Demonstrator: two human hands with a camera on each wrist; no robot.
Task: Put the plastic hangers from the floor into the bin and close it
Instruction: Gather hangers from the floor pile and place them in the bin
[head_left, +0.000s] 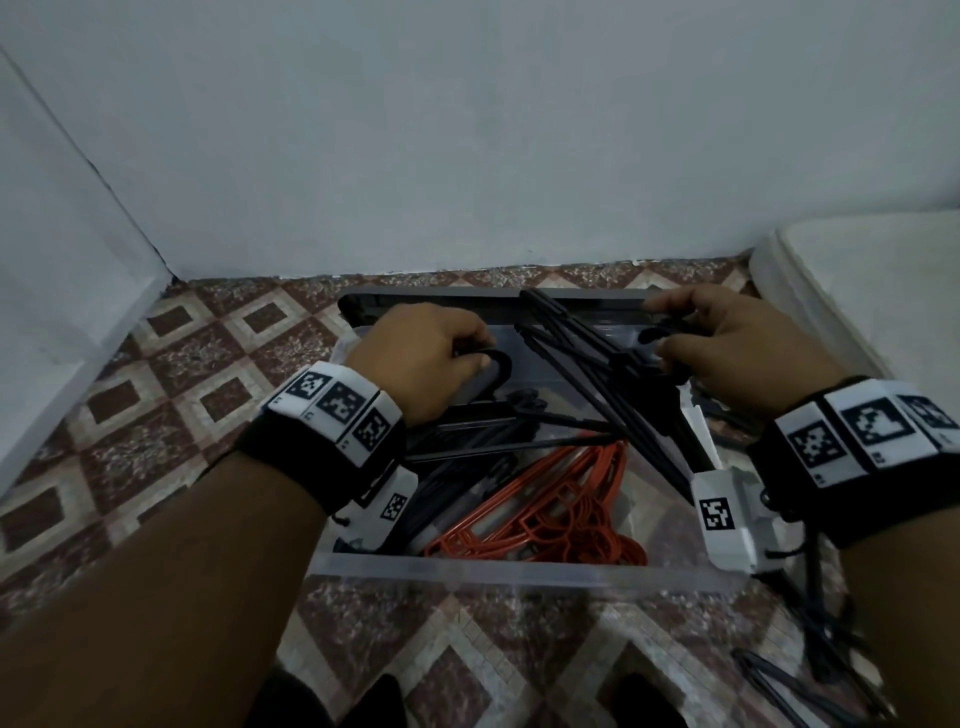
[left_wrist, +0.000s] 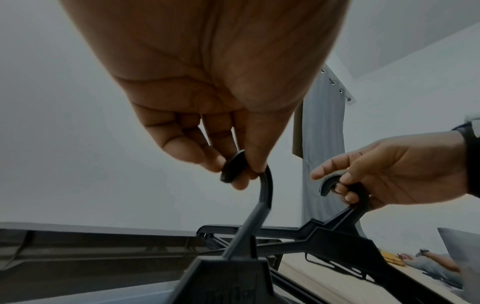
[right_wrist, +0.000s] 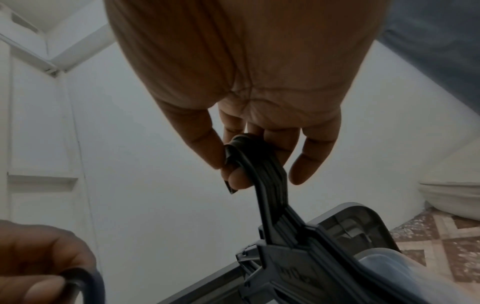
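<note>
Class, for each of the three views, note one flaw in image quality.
Head view: dim, with the black hangers on the floor smeared at the lower right. Left wrist view: the left hand looms swollen by the wide lens. Right wrist view: underexposed, the right hand soft and close.

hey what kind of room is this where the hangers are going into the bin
Probably a bedroom or a laundry corner at home, though that is a guess. Patterned floor tiles meet plain white walls, a grey curtain hangs nearby, and a clear storage bin of clothes hangers sits on the floor.

Pale grey walls (head_left: 467, 130) meet at a corner on the left. The floor (head_left: 171, 374) wears maroon-and-cream diamond tiles. A grey curtain (left_wrist: 322, 144) hangs nearby in dim light.
</note>
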